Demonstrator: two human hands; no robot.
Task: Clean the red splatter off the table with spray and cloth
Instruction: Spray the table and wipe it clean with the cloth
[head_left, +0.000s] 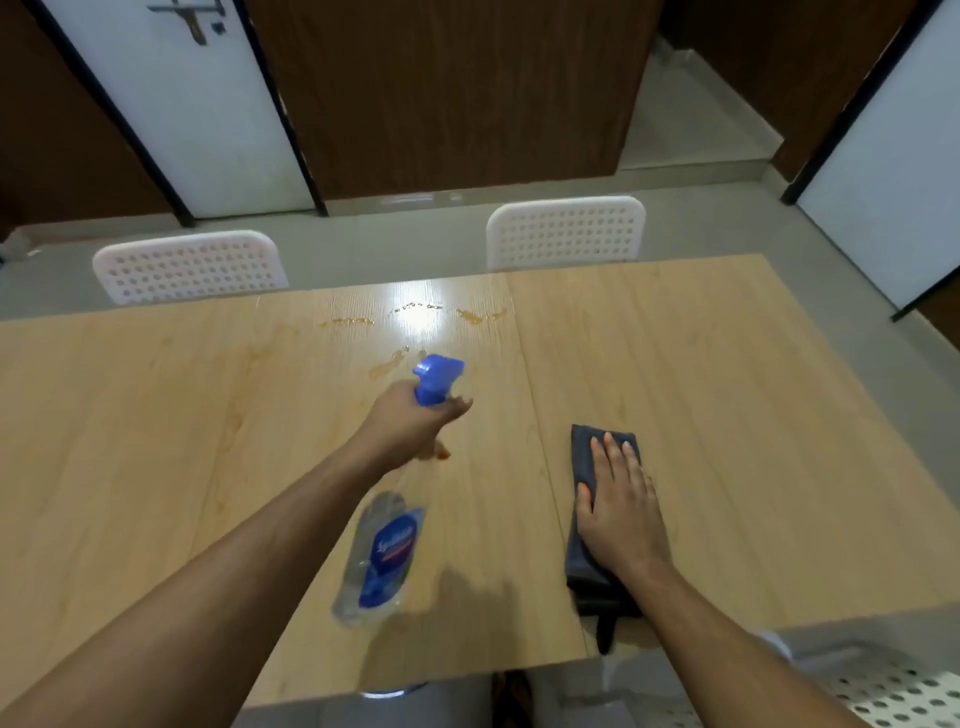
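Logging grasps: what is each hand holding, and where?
Left hand grips the spray bottle by its neck, under the blue trigger head. Right hand rests flat on the cloth.

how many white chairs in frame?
3: one chair at the table's far left, one far centre-right, and a partial one at bottom right. Others may be out of frame.

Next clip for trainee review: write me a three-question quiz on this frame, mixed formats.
1. True or false: the left hand grips the spray bottle.
2. The right hand rests on: A) a chair B) the folded dark cloth C) bare table.
3. Fill in: the splatter lies ___ the nozzle, toward the white chairs.

Key: 1 true; 2 B; 3 beyond.
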